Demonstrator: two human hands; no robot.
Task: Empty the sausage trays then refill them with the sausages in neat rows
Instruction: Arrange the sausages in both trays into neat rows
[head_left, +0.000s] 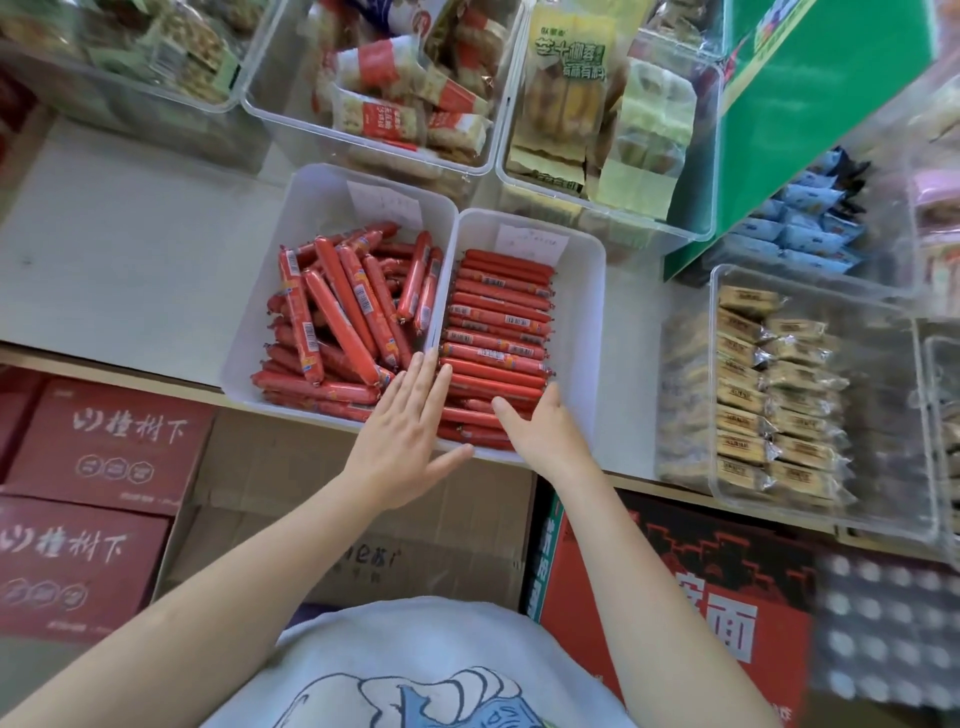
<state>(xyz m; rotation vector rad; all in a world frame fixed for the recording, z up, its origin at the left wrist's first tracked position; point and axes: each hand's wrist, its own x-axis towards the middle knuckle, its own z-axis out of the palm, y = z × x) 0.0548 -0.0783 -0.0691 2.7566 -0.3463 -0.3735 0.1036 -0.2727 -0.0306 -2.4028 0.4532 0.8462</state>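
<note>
Where the pale shelf (130, 270) runs along the wall, two white sausage trays (582, 332) sit side by side at its front edge, touching along their inner walls. Loose sausages (337, 306) lie heaped at all angles in the left one; in the right one the neat sausages (498, 317) lie crosswise in stacked rows, with a paper slip against the far wall of each. Her left hand (405, 441) is spread flat, fingers straight, over the seam between the two trays, fingertips reaching the sausages. Her right hand (540, 426) rests in the near end of the right tray, fingers loosely bent over the rows; I cannot tell whether it grips anything. Clear bins of wrapped snacks (410, 104) crowd the back of the shelf, and another clear bin (810, 395) stands to the right. Below the shelf are stacked red cartons (98, 457) and a brown cardboard box (363, 525).
</note>
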